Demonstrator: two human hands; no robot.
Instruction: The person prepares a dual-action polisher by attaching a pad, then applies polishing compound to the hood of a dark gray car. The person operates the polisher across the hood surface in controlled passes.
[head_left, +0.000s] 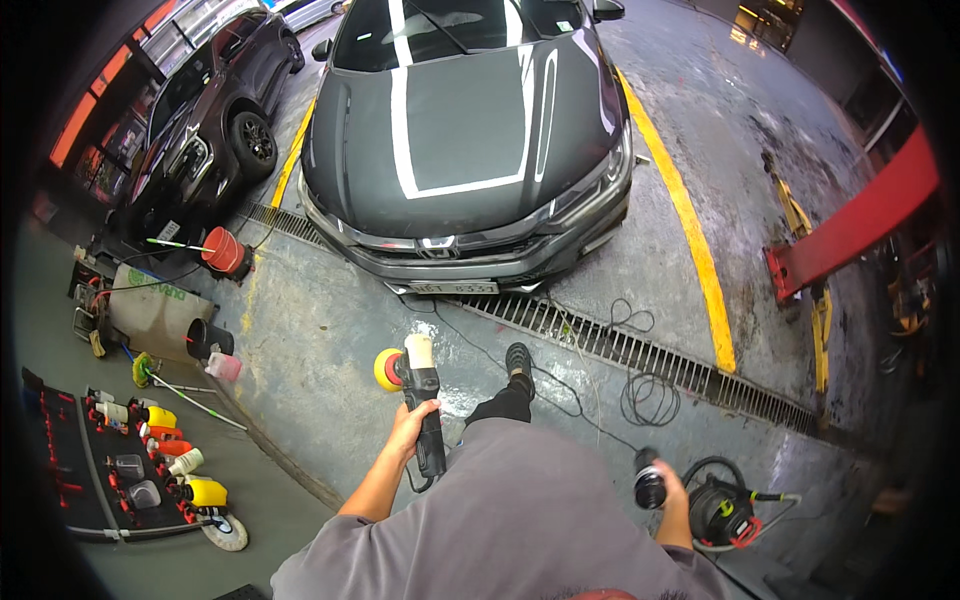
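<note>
My left hand (408,428) is closed around the black body of a car polisher (428,435), out in front of my left side. Its round yellow pad with a red backing (388,370) faces left, and a cream-coloured part covers its front end. Held low on my right is a black bottle (649,480), with my right hand (672,486) wrapped round it. Ahead of me stands a dark grey car (460,130), nose toward me, its bonnet reflecting bright light strips. Both hands are apart from the car.
A floor drain grate (660,352) crosses before me, with a looped black cable (650,398) beside it. A vacuum cleaner (722,512) stands right, a red lift post (850,225) beyond. Leftward are a red bucket (226,250), a mop (195,388) and a bottle cart (105,470).
</note>
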